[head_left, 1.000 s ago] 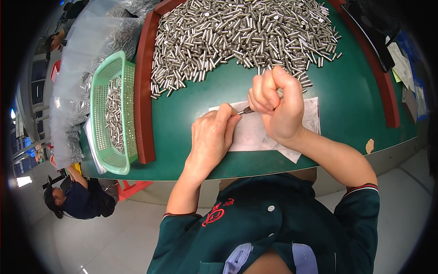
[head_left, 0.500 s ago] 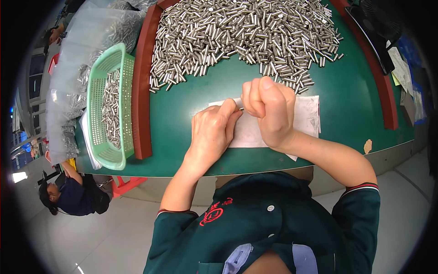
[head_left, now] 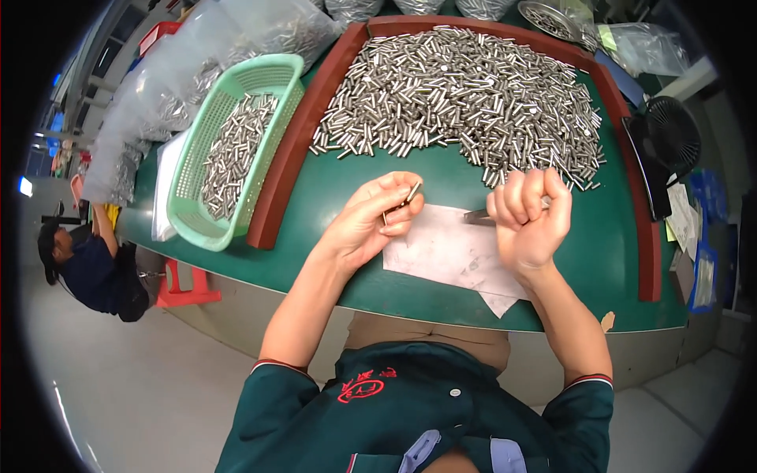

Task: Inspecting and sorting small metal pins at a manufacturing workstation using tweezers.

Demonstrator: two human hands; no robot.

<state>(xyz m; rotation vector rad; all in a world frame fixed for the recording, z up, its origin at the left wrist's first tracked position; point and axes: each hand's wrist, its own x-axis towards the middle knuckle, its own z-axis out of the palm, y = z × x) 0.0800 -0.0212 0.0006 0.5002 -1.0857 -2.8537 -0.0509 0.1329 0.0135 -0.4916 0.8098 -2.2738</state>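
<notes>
We take the green basket point(head_left: 186, 175) as reference. It stands on the tabletop point(head_left: 331, 181), and its perforated walls hold loose metal pieces point(head_left: 236, 158). Directly to its right runs a red-brown frame point(head_left: 288, 173); inside that frame, farther right of the basket, lies the main pile point(head_left: 465, 94) of short pins. To the left of the basket, and beyond it, we see clear plastic bags point(head_left: 181, 87) containing metal pieces. Far right of the basket, past the frame's back rail, a round metal bowl point(head_left: 539, 29) also contains pieces.

Right of the basket, our left hand point(head_left: 372, 214) is raised, its thumb and fingers pinching a metal pin point(head_left: 412, 191). Farther right, our right hand point(head_left: 530, 225) has its fingers curled around a tool point(head_left: 477, 215), its end directed toward the basket above a pale sheet point(head_left: 449, 256).
</notes>
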